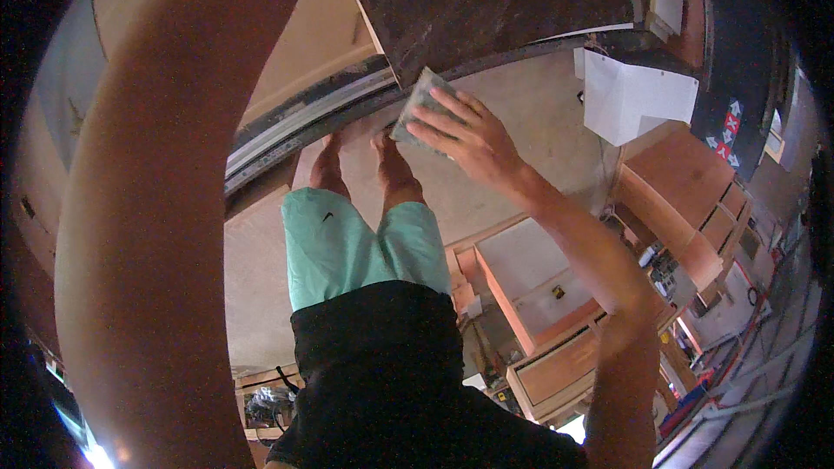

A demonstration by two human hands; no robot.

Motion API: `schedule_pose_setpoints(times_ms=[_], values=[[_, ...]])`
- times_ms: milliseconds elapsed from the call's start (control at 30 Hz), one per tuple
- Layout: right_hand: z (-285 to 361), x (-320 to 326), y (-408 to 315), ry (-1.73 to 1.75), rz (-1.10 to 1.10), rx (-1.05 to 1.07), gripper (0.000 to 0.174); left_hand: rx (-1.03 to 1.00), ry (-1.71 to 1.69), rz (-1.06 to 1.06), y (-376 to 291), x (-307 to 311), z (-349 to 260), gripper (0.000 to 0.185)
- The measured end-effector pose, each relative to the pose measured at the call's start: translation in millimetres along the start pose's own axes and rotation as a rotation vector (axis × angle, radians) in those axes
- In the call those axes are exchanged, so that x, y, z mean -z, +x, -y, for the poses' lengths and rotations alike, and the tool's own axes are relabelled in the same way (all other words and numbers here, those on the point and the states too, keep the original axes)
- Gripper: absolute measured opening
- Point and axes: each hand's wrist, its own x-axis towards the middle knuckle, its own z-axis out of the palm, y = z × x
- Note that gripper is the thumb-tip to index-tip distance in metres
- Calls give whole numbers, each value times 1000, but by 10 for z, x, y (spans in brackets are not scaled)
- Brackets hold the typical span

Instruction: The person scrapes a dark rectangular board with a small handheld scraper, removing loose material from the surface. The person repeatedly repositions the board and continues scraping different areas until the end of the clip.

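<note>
My right hand (466, 133) holds a flat greyish-green pad (417, 111), its fingers spread over the upper face. The pad's far corner is close to the lower corner of a dark brown panel (495, 6); whether they touch, I cannot tell. My left arm reaches up past the top of the picture, and my left hand is out of view. Left of the dark panel lies a pale tan panel (313, 45). A grey metal rail (306, 117) with dark edges runs below both panels.
Wooden drawers (560, 371) and an open cabinet box (541, 273) stand at the lower right. A wooden cabinet (677, 176) is farther right, below a folded white sheet (635, 94). My bare feet are on the tan floor (521, 98) near the rail.
</note>
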Motion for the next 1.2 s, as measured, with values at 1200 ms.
schedule_pose_setpoints(times_ms=[1200], values=[[-1950, 1759, 875, 78, -256, -833, 32, 157, -183, -174, 552, -573, 157, 143]])
